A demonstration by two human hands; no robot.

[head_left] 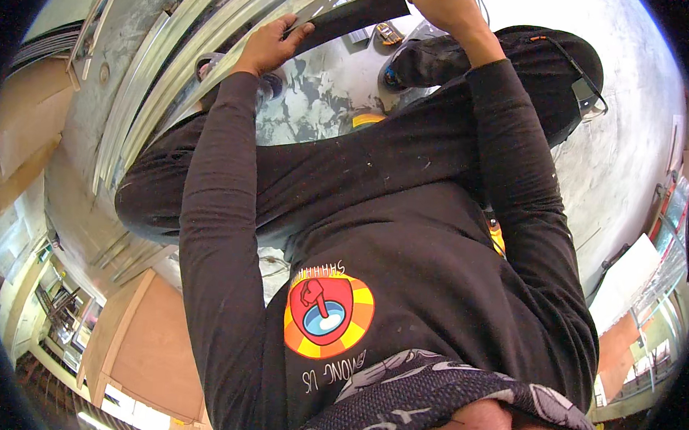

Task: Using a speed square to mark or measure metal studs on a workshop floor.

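A flat black strip (353, 19) stretches between my two hands at the top of the head view, slanting up to the right. My left hand (271, 46) grips its left end, thumb laid along it and fingers curled at its far edge. At the right end, my right hand (446, 8) pinches the strip near its corner; the upper edge of the picture cuts off part of that hand. Just below the strip, a yellow and black tape measure (388, 34) rests on the grey, paint-marked floor (310, 117).
Long pale metal profiles (146, 83) lie beside my left leg. A yellow round object (368, 121) shows partly behind my crossed legs (347, 165). Brown boards (33, 117) lie at far left, and a wooden panel (146, 352) stands lower left. A white sheet (626, 281) is at right.
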